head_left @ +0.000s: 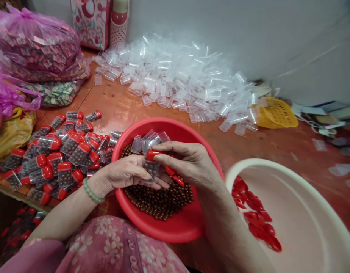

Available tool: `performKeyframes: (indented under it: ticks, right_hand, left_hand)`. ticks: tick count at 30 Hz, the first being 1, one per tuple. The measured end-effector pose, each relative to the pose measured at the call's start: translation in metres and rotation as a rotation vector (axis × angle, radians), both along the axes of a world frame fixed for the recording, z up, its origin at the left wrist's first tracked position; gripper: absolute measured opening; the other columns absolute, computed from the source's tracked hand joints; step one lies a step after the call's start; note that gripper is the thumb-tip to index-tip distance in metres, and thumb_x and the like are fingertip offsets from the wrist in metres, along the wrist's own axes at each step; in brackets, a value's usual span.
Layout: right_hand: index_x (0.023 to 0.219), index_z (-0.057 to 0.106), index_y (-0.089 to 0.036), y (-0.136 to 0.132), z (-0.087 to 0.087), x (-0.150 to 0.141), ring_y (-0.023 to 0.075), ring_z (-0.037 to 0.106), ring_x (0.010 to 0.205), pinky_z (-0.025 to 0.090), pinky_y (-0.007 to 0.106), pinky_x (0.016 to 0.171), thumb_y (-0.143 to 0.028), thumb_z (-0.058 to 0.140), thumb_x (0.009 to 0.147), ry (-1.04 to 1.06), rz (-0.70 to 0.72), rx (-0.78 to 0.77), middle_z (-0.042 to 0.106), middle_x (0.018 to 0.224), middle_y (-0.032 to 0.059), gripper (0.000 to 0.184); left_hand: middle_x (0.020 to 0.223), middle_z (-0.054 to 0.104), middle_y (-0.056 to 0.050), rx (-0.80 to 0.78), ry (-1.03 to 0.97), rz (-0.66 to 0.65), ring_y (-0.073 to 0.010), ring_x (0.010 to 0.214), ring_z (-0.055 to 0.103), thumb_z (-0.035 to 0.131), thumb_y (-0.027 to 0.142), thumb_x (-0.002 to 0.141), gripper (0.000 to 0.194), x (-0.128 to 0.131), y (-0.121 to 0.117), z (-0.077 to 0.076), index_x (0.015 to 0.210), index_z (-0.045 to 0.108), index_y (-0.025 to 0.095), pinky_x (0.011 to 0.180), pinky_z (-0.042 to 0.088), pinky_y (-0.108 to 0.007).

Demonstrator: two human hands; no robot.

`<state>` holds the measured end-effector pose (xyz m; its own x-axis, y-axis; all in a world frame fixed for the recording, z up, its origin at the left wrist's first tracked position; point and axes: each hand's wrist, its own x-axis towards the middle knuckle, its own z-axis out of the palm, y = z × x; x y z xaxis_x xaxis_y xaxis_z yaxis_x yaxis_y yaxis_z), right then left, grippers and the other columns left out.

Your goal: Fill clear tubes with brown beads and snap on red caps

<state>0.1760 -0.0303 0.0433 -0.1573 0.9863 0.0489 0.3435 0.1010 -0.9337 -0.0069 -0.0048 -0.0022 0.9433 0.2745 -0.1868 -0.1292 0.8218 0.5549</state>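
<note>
The clear container (151,170), filled with brown beads and topped by a red cap (152,154), is held above the red basin (192,222), between the two hands. The left hand (126,172) grips the container body from the side: thumb across its front, remaining fingers extended beneath and behind it. The right hand (189,161) pinches the red cap at the container's upper end between thumb and forefinger. Further loose red caps (179,181) show below the right thumb, against the right hand's inner side; their number cannot be established.

The container's lower edge is partly covered by the left hand, and the cap's right end lies under the right thumb. Whether the cap is fully seated cannot be determined. The right hand's curled fingers are largely concealed. Loose beads (163,206) in the basin are partly hidden by both hands, and the right forearm covers part of the basin's rim. The white tub (294,216) on the right is cut off by the frame. Clear pieces at the far right of the surface (112,98) are blurred.
</note>
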Motion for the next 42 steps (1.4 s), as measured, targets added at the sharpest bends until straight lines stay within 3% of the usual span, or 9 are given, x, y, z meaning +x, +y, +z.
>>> performKeyframes:
  ticks: [7,15,23,32,36,42]
  right_hand:
    - [0.090,0.076,-0.020,-0.007,0.007,0.016,0.0185,0.072,0.077,0.060,0.030,0.072,-0.035,0.073,0.078,-0.071,-0.022,-0.011,0.077,0.086,0.0053,0.020]
    - [0.091,0.075,-0.021,-0.011,0.023,0.025,0.0171,0.070,0.073,0.056,0.027,0.071,-0.032,0.069,0.082,-0.299,0.117,0.027,0.076,0.083,0.0042,0.016]
    - [0.093,0.074,-0.021,-0.015,0.016,0.026,0.0173,0.071,0.073,0.057,0.028,0.072,-0.031,0.069,0.082,-0.271,0.043,0.032,0.076,0.084,0.0037,0.016]
    - [0.094,0.074,-0.021,-0.013,0.009,0.018,0.0169,0.071,0.077,0.057,0.028,0.074,-0.028,0.067,0.083,-0.269,0.060,0.055,0.076,0.087,0.0031,0.014]
    - [0.096,0.073,-0.020,-0.013,0.011,0.021,0.0163,0.070,0.076,0.056,0.028,0.074,-0.029,0.066,0.084,-0.273,0.063,0.029,0.076,0.087,0.0032,0.016]
    - [0.096,0.073,-0.020,-0.008,0.021,0.023,0.0149,0.069,0.075,0.054,0.027,0.073,-0.029,0.064,0.086,-0.305,0.135,0.022,0.076,0.087,0.0023,0.016]
  left_hand:
    - [0.101,0.072,-0.012,-0.009,0.035,0.022,-0.0187,0.092,0.070,0.071,0.018,0.072,0.037,0.001,-0.001,-0.004,0.107,0.064,0.013,0.086,0.052,-0.030]
    - [0.086,0.067,-0.005,0.171,0.180,0.060,-0.0129,0.081,0.065,0.070,0.020,0.076,0.022,0.003,-0.006,0.002,0.095,0.061,0.013,0.077,0.050,-0.027]
    - [0.086,0.065,-0.004,0.273,0.230,0.053,-0.0120,0.081,0.063,0.059,0.014,0.082,0.012,0.005,-0.004,0.005,0.094,0.059,0.012,0.078,0.048,-0.028]
    - [0.083,0.066,-0.004,0.132,0.184,0.068,-0.0115,0.076,0.065,0.064,0.014,0.076,0.017,0.005,-0.004,0.004,0.092,0.062,0.013,0.075,0.050,-0.026]
    - [0.087,0.069,-0.007,0.001,0.143,0.044,-0.0159,0.080,0.069,0.063,0.013,0.072,0.017,0.003,0.000,0.003,0.089,0.063,0.012,0.076,0.053,-0.028]
    - [0.088,0.072,-0.010,-0.064,0.084,0.027,-0.0215,0.084,0.071,0.056,0.010,0.068,0.026,0.002,0.003,0.001,0.092,0.066,0.008,0.078,0.055,-0.033]
